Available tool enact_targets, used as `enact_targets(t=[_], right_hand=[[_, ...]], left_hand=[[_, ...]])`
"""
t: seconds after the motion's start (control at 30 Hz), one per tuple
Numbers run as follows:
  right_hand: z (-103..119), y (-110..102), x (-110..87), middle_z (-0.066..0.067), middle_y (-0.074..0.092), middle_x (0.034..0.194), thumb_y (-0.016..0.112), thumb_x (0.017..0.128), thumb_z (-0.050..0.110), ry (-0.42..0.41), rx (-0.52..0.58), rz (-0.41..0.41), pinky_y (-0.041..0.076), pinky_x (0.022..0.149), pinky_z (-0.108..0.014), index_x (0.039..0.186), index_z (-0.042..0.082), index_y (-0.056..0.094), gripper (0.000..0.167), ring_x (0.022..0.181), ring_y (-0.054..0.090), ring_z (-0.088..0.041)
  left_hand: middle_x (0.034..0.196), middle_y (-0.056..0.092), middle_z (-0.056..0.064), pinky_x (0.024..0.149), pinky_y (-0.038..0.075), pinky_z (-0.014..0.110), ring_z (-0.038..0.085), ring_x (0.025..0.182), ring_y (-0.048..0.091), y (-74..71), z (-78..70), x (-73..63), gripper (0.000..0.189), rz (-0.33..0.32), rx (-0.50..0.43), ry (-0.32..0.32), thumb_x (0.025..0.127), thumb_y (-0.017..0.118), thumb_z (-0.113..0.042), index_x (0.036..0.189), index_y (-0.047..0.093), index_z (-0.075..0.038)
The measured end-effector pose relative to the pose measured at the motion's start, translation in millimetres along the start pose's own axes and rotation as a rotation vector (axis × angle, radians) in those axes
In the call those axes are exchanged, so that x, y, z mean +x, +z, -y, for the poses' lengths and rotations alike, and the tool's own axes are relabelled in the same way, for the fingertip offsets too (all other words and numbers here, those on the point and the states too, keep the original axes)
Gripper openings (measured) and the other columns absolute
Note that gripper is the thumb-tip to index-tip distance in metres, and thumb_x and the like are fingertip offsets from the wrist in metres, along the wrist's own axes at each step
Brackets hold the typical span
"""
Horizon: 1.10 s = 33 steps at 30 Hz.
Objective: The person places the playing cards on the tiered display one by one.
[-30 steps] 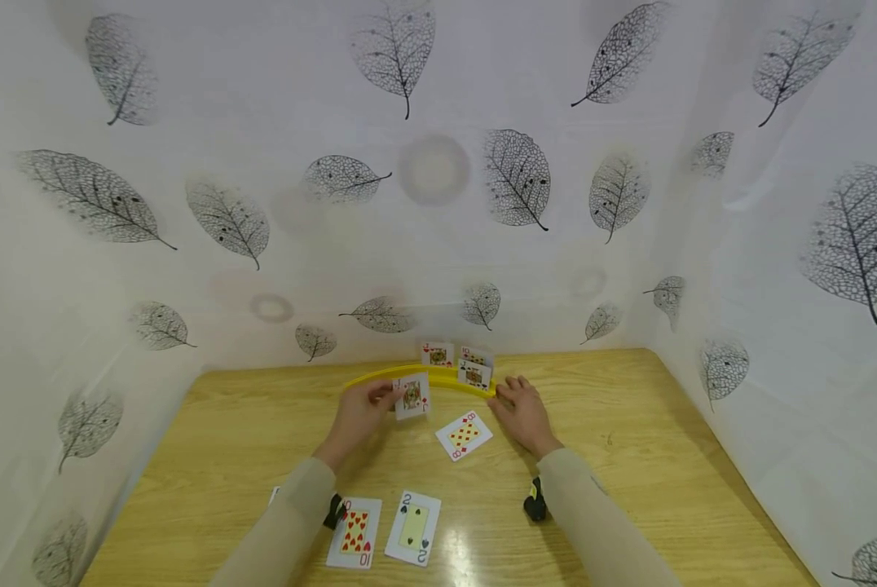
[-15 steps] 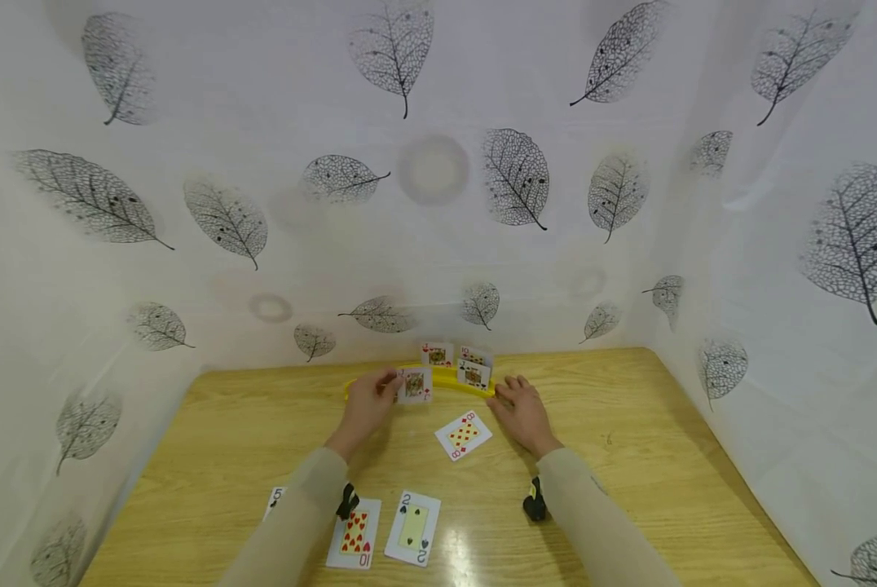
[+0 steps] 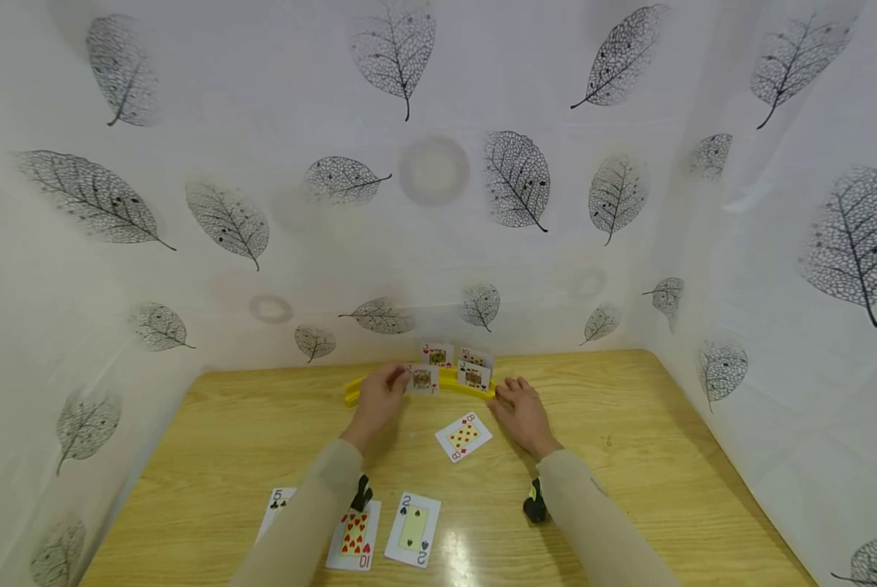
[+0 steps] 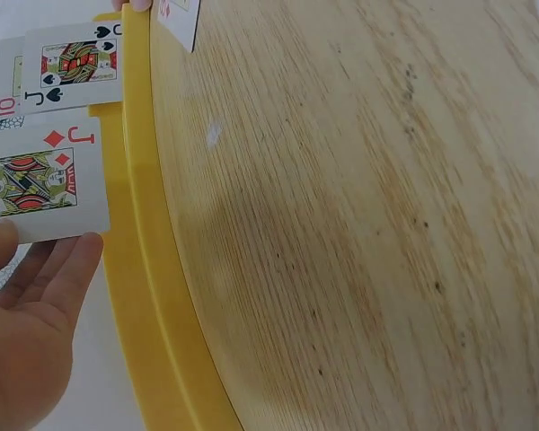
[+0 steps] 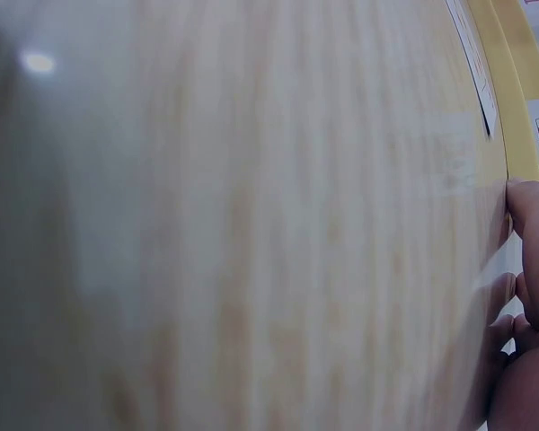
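Note:
My left hand pinches a jack of diamonds by its left side, thumb in front and fingers behind. The card stands upright at the curved yellow card holder; whether its lower edge sits in the slot I cannot tell. To its right in the holder stand a jack of spades and, behind that, a ten. Another red jack stands further back. My right hand grips the holder's right end, thumb at its front in the right wrist view.
An eight of diamonds lies face up before the holder. Nearer are a two of spades, a ten of hearts and a five of clubs, the latter two partly under the left sleeve. A leaf-print curtain borders the table.
The left hand has carried the jack of diamonds up and to the right, from in front of the holder to against it. The right hand has stayed on the holder's end.

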State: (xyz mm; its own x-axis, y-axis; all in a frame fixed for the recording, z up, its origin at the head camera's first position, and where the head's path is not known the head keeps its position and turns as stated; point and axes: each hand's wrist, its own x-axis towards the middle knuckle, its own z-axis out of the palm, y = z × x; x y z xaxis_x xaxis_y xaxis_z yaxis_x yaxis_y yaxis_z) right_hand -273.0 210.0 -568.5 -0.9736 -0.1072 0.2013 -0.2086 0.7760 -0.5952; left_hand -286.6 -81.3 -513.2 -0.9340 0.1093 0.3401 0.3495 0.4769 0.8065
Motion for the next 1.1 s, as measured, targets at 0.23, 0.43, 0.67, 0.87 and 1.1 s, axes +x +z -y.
enact_targets(t=[0.23,0.43,0.67,0.87,1.1], right_hand=[[0.6,0.0,-0.3,-0.03,0.048,0.157,0.065,0.105,0.03,0.015,0.016,0.009,0.027,0.127,-0.066,0.142,-0.005,0.061,0.051,0.153,0.033,-0.053],[-0.3,0.4,-0.6,-0.031,0.049,0.156,0.064,0.105,0.029,0.013,0.003,0.004,0.028,0.126,-0.067,0.141,-0.006,0.062,0.05,0.152,0.034,-0.054],[1.0,0.8,-0.6,-0.033,0.05,0.154,0.065,0.105,0.026,-0.004,0.007,-0.006,0.028,0.125,-0.068,0.139,-0.007,0.063,0.047,0.151,0.035,-0.056],[1.5,0.4,-0.5,-0.033,0.051,0.153,0.065,0.105,0.025,-0.013,0.004,-0.01,0.029,0.124,-0.069,0.139,-0.007,0.063,0.046,0.15,0.036,-0.056],[2.2,-0.2,-0.8,-0.032,0.052,0.153,0.066,0.105,0.027,-0.013,0.007,-0.009,0.03,0.124,-0.069,0.138,-0.006,0.064,0.046,0.15,0.037,-0.056]], left_hand=[[0.096,0.073,0.017,0.072,0.052,0.026,0.018,0.081,0.058,8.0,-0.7,4.4,0.011,-0.016,-0.019,-0.028,0.105,0.063,-0.009,0.106,0.071,-0.002],[0.1,0.075,0.018,0.072,0.052,0.024,0.017,0.082,0.059,14.9,0.0,7.2,0.013,-0.03,-0.036,-0.056,0.105,0.064,-0.009,0.109,0.074,-0.002],[0.103,0.079,0.016,0.072,0.055,0.024,0.02,0.083,0.066,20.4,1.2,9.6,0.014,-0.08,-0.029,-0.057,0.102,0.068,-0.009,0.11,0.078,-0.001],[0.113,0.079,0.018,0.08,0.064,0.036,0.029,0.096,0.075,21.7,-0.7,10.1,0.018,-0.088,-0.058,-0.078,0.102,0.069,-0.008,0.114,0.078,0.0],[0.117,0.078,0.019,0.086,0.066,0.042,0.033,0.104,0.077,24.3,-1.3,12.3,0.019,-0.091,-0.067,-0.094,0.1,0.07,-0.006,0.117,0.079,0.001]])
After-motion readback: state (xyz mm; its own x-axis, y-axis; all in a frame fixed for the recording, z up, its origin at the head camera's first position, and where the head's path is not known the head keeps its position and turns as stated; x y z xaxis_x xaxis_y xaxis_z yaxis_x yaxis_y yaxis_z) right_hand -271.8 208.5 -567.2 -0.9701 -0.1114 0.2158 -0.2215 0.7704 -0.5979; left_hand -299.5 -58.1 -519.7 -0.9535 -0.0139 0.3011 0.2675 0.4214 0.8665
